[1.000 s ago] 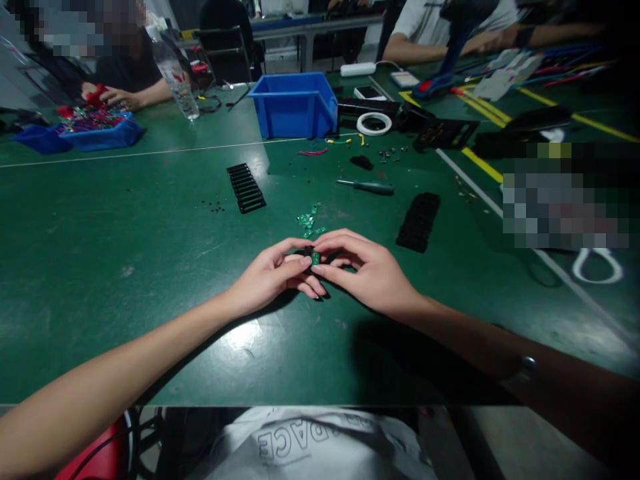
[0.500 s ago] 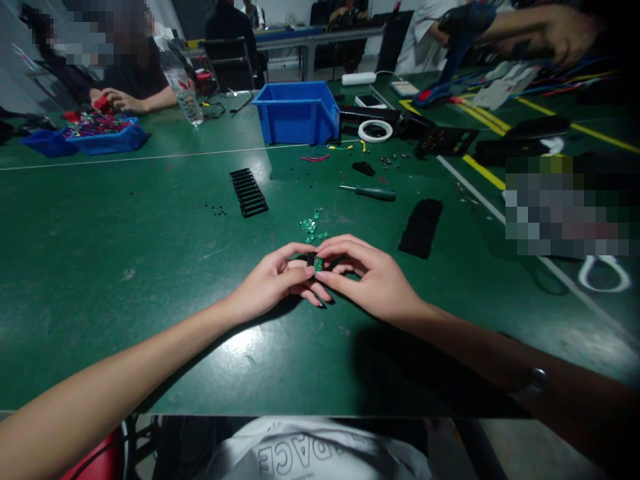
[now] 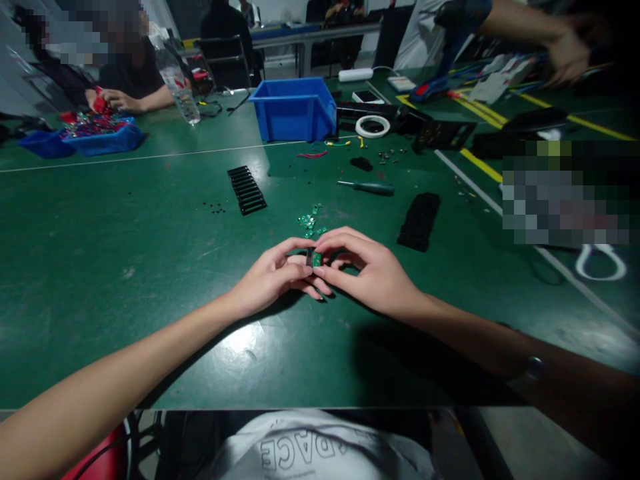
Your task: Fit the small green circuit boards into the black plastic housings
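Between thumb and fingers, my left hand (image 3: 273, 275) grips a small black part (image 3: 309, 259). My right hand (image 3: 373, 270) pinches a little green circuit board (image 3: 317, 259) against the black part's right side. Both hands are low over the table, fingertips close together. Just beyond them lies a loose pile of small green circuit boards (image 3: 311, 221). A black slotted strip (image 3: 247, 190) is farther off to the left, and a second black ribbed strip (image 3: 419, 222) lies right of my right hand. Fingers partly cover both held pieces.
A screwdriver (image 3: 367, 187) lies past the boards. Behind it stand a blue bin (image 3: 295, 113) and a white tape roll (image 3: 373, 127). Tiny black bits (image 3: 215, 208) lie at left. A water bottle (image 3: 180, 83) and blue trays (image 3: 103, 139) stand near another person's hands (image 3: 113, 100).
The view has shifted slightly. My hands keep the board against the black part, almost unmoved. At the upper right, another person's hand has moved lower.
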`<move>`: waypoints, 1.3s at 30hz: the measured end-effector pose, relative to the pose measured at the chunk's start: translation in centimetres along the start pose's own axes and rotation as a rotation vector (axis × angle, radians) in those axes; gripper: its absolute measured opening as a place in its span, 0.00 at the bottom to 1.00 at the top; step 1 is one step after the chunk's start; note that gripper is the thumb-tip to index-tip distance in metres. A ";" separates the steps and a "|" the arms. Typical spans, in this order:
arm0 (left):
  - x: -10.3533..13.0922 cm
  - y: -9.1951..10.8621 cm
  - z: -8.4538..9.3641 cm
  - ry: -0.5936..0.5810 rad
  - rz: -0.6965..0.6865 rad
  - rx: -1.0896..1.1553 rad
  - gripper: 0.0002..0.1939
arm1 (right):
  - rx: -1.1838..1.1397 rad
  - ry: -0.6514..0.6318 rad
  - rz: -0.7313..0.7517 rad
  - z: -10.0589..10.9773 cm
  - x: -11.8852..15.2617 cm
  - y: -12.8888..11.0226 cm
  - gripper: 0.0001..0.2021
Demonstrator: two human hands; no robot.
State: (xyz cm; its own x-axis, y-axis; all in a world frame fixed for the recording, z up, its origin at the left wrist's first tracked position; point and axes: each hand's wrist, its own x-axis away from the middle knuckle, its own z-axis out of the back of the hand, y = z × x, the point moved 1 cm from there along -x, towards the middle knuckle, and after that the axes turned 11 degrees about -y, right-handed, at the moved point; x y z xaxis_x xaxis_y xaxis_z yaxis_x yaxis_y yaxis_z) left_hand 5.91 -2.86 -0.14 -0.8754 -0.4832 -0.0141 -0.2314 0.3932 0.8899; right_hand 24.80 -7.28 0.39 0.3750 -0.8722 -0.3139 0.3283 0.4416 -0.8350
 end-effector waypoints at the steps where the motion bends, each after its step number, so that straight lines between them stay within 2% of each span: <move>1: 0.0 0.0 0.0 -0.001 0.001 0.002 0.21 | 0.004 0.000 -0.001 0.0 0.0 0.0 0.08; 20: 0.0 -0.1 0.1 -0.011 0.004 0.014 0.17 | -0.002 -0.012 -0.008 0.0 0.1 0.1 0.09; 31: -0.1 0.0 -0.1 0.026 0.030 0.036 0.16 | 0.011 -0.027 0.012 0.1 0.0 -0.2 0.08; 39: 0.0 0.0 -0.1 0.001 0.032 -0.028 0.13 | -0.012 -0.032 0.002 -0.1 0.1 -0.1 0.08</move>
State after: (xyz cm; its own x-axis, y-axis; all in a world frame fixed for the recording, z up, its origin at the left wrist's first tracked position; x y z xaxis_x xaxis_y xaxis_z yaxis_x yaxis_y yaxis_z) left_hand 5.97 -2.96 -0.03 -0.8815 -0.4720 0.0149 -0.1914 0.3860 0.9024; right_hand 24.76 -7.42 0.41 0.4035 -0.8641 -0.3008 0.3171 0.4405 -0.8399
